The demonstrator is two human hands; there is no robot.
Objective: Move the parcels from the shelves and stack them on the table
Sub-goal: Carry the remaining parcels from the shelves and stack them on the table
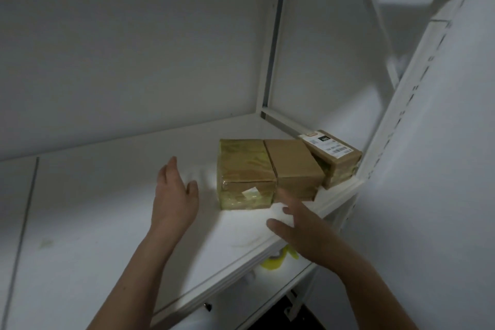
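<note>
Three brown cardboard parcels sit in a row at the right end of a white shelf. The left one, a tape-wrapped parcel, is glossy with clear tape. A plain parcel stands against its right side. A labelled parcel with a white shipping label leans at the far right. My left hand hovers with fingers straight, to the left of the taped parcel and apart from it. My right hand is spread in front of the parcels near the shelf's front edge, holding nothing.
A white upright post of the shelving stands right of the parcels, with a white wall beyond it. Another shelf runs overhead. Below the shelf's front edge a yellow-green object lies on the lower level.
</note>
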